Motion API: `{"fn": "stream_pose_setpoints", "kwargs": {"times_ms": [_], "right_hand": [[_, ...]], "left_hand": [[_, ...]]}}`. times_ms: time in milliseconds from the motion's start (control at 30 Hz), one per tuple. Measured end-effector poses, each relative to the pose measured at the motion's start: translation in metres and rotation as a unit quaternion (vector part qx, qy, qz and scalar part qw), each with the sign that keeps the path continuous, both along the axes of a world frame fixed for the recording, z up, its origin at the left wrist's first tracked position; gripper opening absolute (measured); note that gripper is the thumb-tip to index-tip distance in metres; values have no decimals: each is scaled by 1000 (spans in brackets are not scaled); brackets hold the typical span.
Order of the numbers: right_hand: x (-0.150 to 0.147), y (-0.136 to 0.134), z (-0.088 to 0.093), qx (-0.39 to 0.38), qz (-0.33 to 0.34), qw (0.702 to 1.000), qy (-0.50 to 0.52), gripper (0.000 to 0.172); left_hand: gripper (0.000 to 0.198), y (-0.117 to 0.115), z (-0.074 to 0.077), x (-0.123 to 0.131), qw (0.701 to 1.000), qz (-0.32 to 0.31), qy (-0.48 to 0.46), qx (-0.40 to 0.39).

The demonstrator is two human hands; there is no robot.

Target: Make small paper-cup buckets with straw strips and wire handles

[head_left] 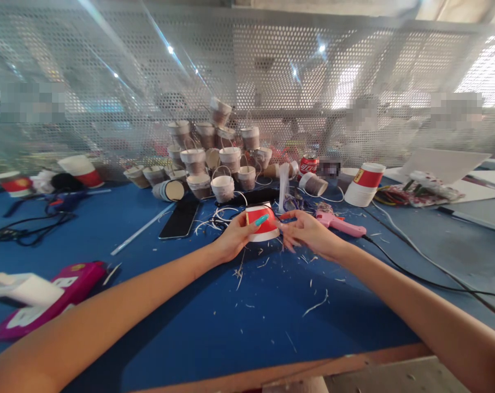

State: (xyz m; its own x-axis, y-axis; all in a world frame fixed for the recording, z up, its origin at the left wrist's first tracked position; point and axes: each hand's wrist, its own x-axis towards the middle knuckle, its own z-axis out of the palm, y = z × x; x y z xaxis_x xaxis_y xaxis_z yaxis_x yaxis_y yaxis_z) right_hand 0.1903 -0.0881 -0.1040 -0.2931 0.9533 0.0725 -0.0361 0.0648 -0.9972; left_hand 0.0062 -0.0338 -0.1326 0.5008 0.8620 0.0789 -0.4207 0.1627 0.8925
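My left hand (236, 237) is closed around a red and white paper cup (260, 228), which is tilted with its wide white rim downward. Beside the cup's right side is my right hand (302, 232), its fingers apart and partly blurred; whether they touch the cup I cannot tell. A pink glue gun (341, 222) lies just to the right of that hand. Behind the held cup, white cords (214, 218) and dark cords lie tangled on the table.
Several small bark-wrapped buckets (193, 160) are stacked at the back against a perforated metal screen (149, 82). A phone (179, 218) lies left of centre. Stacked paper cups (363, 188) stand at right, beyond a cola can (307, 165). A purple power strip (83, 281) sits at left.
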Motion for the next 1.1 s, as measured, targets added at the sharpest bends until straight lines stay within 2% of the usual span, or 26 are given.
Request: {"fn": "stream_pose_setpoints", "kwargs": {"times_ms": [133,200,367,467,600,700,867,1100], "right_hand": [[3,2,7,-29,5,996,85,37],[7,5,6,-60,9,995,75,35],[16,12,2,-98,44,994,13,47],[16,10,3,-86,56,994,33,46],[13,9,6,-76,52,994,59,46],[11,9,5,-69,46,995,63,48],[10,8,6,-57,32,996,65,48],[12,7,8,-40,6,994,101,43]], "left_hand": [[55,0,1,-1,1000,-20,-3,4],[53,0,1,-1,1000,-27,-4,9],[46,-1,1,-2,998,-58,-17,-1],[40,-2,4,-5,994,-109,-17,-16],[46,-3,7,-10,978,-201,-18,-52],[43,-1,4,-13,969,-233,-27,-75],[51,2,-2,-14,971,-234,-17,-50],[58,-3,3,-11,978,-206,13,-24]]}}
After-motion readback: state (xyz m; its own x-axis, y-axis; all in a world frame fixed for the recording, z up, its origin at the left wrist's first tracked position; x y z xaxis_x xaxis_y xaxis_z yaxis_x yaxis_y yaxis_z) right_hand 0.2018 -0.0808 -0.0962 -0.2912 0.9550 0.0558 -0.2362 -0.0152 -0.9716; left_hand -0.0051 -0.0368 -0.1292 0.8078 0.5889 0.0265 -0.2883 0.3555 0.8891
